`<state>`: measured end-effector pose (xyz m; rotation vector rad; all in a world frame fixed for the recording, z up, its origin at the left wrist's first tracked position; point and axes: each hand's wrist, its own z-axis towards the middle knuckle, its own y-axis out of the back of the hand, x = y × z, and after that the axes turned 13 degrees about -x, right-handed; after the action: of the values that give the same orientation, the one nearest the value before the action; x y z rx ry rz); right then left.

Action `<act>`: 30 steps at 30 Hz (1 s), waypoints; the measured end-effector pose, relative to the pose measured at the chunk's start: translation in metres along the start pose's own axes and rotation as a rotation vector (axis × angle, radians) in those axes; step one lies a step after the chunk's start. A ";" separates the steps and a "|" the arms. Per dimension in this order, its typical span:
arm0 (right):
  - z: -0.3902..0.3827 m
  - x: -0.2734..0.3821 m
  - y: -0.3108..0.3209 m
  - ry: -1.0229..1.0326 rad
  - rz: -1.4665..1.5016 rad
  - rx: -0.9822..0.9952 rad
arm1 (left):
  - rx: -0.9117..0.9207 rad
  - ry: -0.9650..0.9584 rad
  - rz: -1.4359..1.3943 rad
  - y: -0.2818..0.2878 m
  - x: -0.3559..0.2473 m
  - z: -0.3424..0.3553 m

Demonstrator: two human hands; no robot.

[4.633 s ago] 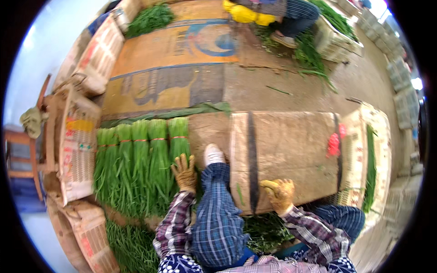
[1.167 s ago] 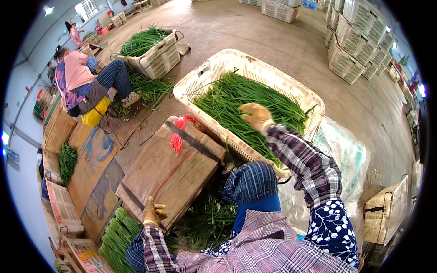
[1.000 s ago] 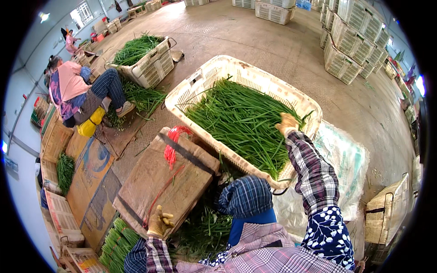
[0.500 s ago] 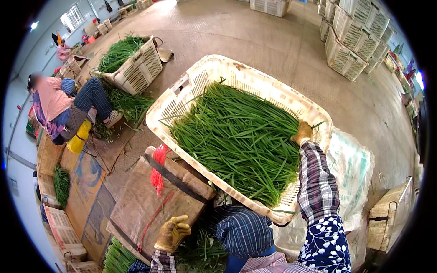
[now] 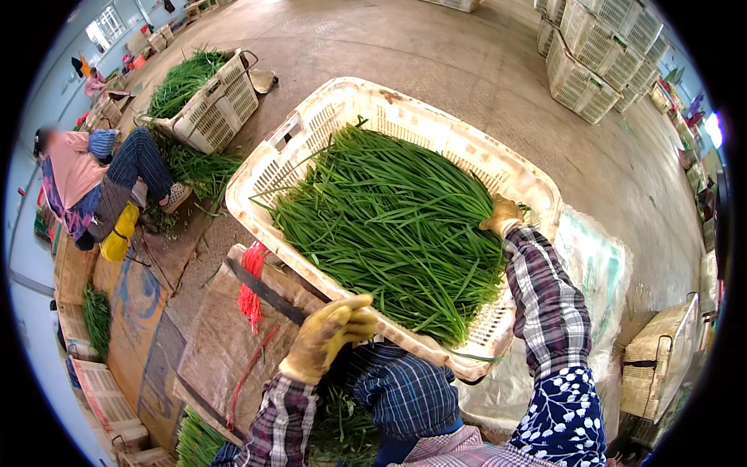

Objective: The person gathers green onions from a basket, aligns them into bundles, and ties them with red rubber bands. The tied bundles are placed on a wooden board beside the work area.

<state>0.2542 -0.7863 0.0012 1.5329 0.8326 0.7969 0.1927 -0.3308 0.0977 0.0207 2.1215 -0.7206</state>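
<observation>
Many slender green leaves (image 5: pixel 389 226) lie unlifted in the central cream plastic crate (image 5: pixel 424 124), my yellow-gloved right hand (image 5: pixel 504 215) gripping some, left hand (image 5: pixel 331 335) unclenched, empty.

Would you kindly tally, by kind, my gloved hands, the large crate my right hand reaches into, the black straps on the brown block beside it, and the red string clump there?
Gloved hands: 2 (left hand, right hand)
Large crate: 1
Black straps: 2
Red string clump: 1
Total: 6

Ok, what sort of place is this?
Probably a vegetable packing shed: green leaves fill a large crate, stacked crates stand beyond, and a co-worker sits near another filled crate.
</observation>
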 end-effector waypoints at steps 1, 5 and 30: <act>-0.007 0.012 0.005 0.009 -0.026 -0.009 | 0.000 0.006 -0.011 -0.009 0.000 0.010; -0.040 0.049 0.026 0.020 0.022 -0.024 | -0.067 0.093 0.006 -0.045 0.014 0.058; -0.088 0.103 -0.019 -0.198 1.094 0.876 | -0.915 0.261 0.002 -0.067 0.075 0.164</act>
<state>0.2308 -0.6521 -0.0048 2.8828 0.0797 1.0588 0.2494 -0.4871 0.0000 -0.3934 2.5152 0.3196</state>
